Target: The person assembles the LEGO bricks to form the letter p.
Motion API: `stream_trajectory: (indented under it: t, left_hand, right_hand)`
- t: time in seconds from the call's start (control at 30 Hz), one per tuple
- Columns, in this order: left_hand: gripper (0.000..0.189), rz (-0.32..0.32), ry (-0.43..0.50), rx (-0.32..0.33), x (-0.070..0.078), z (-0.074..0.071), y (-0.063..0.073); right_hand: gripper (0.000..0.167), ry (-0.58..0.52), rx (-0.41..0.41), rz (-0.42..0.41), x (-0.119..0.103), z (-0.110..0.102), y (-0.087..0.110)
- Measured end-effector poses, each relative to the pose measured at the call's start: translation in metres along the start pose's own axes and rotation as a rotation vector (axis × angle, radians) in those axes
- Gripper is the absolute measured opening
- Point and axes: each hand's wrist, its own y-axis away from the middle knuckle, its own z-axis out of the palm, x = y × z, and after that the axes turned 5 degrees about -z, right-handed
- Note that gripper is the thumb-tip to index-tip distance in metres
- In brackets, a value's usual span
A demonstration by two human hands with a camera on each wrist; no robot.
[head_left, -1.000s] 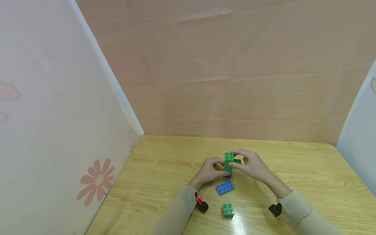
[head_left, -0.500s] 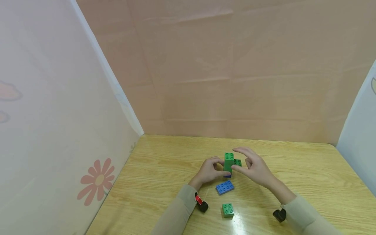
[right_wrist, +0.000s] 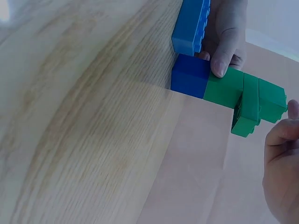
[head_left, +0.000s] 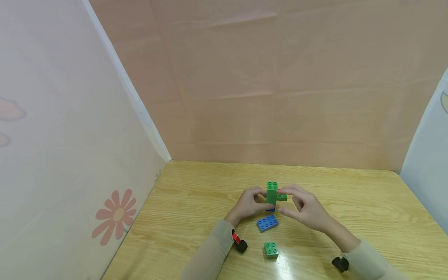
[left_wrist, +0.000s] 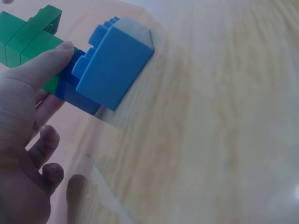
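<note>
An upright tower of bricks stands on the table. At its base is a dark blue brick [right_wrist: 190, 77], with green bricks [head_left: 272, 196] above. A thinner green brick [right_wrist: 246, 105] in the stack juts out to the right. My left hand [head_left: 249, 204] pinches the lower part of the tower between thumb and fingers; its thumb lies near the seam of green and dark blue in the left wrist view. My right hand [head_left: 308, 206] is beside the tower, thumb and index finger spread apart, holding nothing. Whether its index fingertip touches the green bricks I cannot tell.
A lighter blue eight-stud brick [head_left: 267, 223] lies just in front of the tower. Nearer the camera sits a loose green four-stud brick [head_left: 271, 250]. The wooden table [head_left: 196, 186] meets a pale brown backdrop [head_left: 224, 97] behind and a flowered white sheet [head_left: 63, 155] at left.
My right hand has come off the tower and moved slightly right and toward me. The jutting green brick now appears a little nearer the camera. My left hand keeps its place.
</note>
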Motion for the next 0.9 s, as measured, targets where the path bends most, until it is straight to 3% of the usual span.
stream_trajectory:
  t: [0.43, 0.9]
  left_hand:
    - [0.031, 0.016, -0.008, 0.008, 0.001, -0.001, 0.000]
    - [0.032, 0.034, 0.003, 0.002, -0.002, -0.003, 0.001]
  right_hand:
    - [0.054, -0.073, -0.135, -0.012, -0.003, 0.010, 0.019]
    - [0.055, -0.116, -0.357, -0.006, -0.010, 0.027, 0.033]
